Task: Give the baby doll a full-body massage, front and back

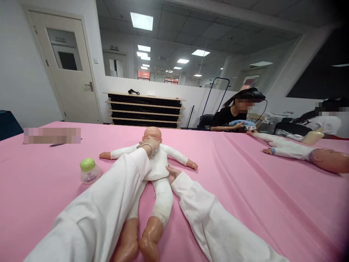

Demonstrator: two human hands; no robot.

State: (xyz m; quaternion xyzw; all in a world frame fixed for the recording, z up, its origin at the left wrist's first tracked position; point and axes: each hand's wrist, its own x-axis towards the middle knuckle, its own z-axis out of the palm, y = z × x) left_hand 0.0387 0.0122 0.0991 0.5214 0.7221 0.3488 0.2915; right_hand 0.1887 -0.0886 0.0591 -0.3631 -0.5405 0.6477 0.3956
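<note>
A baby doll [159, 165] with a white cloth body lies on its back on the pink-covered table, head away from me and arms spread. My left hand [151, 144], with a beaded bracelet at the wrist, lies across the doll's lower face and neck, fingers laid over it. At the side of the doll's waist, my right hand [173, 174] grips the body, thumb on top; its other fingers are mostly hidden. Left of the doll stands a clear jar [90, 175] with a green lid, apart from both hands.
A second doll [293, 147] lies on the pink table cover [231, 203] at the right. Across the table sits a person [227, 114] holding a bluish cloth; another person is farther right. A blurred-out item [51, 135] lies far left. Behind stands a low shelf unit [145, 109].
</note>
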